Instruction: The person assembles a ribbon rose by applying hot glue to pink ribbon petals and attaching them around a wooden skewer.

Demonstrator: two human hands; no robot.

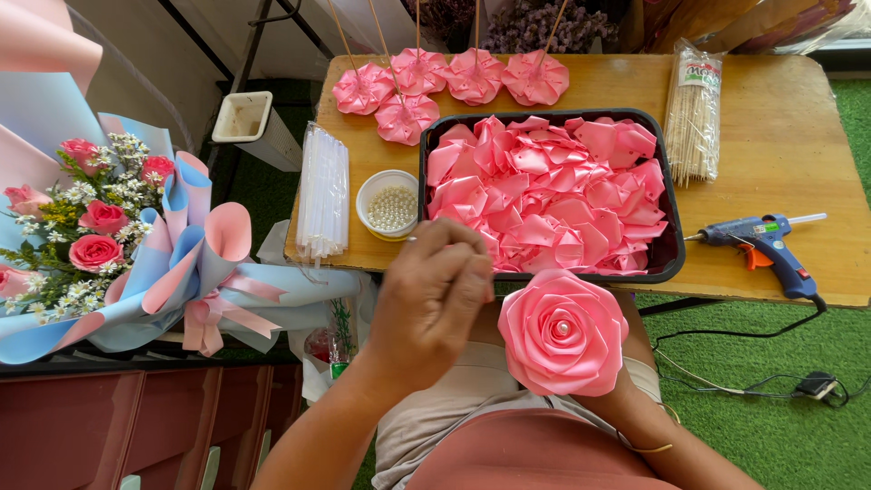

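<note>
At far left a bouquet (100, 236) of pink roses and small white flowers sits wrapped in pink and pale blue paper; next, on the left edge of a wooden table (780, 136), lies a bundle of clear glue sticks (324, 192), then a small round tub of pearl beads (390, 205); the person's left hand (434, 295) hovers just below that tub, fingers pinched together on something too small to make out; a black tray (673, 254) heaped with folded pink ribbon petals fills the table's middle, with 5 finished ribbon flowers (449, 80) on sticks behind it; below the tray, a large pink ribbon rose (562, 331) with a pearl at its centre is held up from underneath by the right hand, which is hidden behind it, so its grip cannot be seen; further right lie a packet of wooden skewers (694, 113) and a blue glue gun (762, 240).
</note>
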